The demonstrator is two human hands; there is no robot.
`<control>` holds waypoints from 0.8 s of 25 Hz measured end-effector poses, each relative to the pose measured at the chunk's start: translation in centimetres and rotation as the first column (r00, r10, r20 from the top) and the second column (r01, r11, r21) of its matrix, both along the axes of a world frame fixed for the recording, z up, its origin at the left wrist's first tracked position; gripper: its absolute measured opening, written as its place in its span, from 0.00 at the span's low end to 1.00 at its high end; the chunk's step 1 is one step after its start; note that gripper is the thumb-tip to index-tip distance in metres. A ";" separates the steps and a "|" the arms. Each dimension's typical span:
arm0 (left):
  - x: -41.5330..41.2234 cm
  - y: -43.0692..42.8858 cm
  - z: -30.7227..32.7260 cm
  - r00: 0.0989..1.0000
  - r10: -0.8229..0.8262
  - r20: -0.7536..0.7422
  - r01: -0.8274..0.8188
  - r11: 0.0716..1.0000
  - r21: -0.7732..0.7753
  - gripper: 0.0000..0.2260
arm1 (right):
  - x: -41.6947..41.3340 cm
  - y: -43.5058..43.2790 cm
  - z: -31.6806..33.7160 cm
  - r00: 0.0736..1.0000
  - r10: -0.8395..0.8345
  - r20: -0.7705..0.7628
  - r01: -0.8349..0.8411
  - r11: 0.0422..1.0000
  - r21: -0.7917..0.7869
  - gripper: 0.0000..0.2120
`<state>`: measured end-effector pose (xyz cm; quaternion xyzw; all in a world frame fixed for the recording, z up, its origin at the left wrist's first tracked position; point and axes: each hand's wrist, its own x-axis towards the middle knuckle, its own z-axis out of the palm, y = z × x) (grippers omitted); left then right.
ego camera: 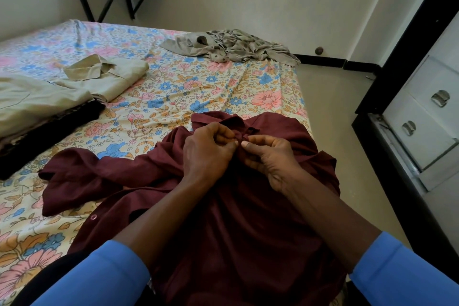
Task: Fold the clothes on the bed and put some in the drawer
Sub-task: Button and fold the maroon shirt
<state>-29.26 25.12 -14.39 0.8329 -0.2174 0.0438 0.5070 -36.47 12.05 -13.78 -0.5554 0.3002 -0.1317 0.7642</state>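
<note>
Left hand (208, 149) and right hand (268, 156) pinch maroon shirt (236, 218) placket just below collar (223, 119); risk: pinch slips, fronts misalign.

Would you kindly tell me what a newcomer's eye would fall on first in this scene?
First, the maroon shirt spread at the near edge of the floral bed, with the left hand and right hand pinching it just below the collar. Next, the folded beige shirt at the left and the crumpled grey garment at the far corner.
</note>
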 end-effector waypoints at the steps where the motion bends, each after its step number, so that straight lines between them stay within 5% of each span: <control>1: -0.1 0.1 0.0 0.997 0.025 0.077 -0.029 0.999 0.042 0.05 | 0.0 0.0 0.0 1.000 -0.006 0.002 0.006 1.000 0.004 0.04; 6: 0.3 -0.2 0.1 0.902 -0.078 0.425 -0.011 0.979 0.205 0.06 | -0.2 0.1 0.1 1.000 0.008 0.027 -0.009 0.999 0.033 0.05; 10: 0.6 -0.4 -0.3 0.971 -0.158 0.179 0.146 0.986 0.080 0.07 | -0.2 0.0 -0.3 0.999 -0.021 0.033 0.021 1.000 0.008 0.06; 14: 0.8 -0.5 -0.5 0.992 -0.127 -0.025 0.126 0.991 -0.034 0.06 | -0.3 0.1 -0.6 0.998 -0.020 0.063 0.021 1.000 -0.020 0.06; 20: 0.0 -0.9 -0.4 0.987 0.042 -0.157 -0.054 0.996 -0.067 0.07 | -0.3 0.5 -1.9 0.995 0.022 0.100 0.019 0.924 -0.383 0.07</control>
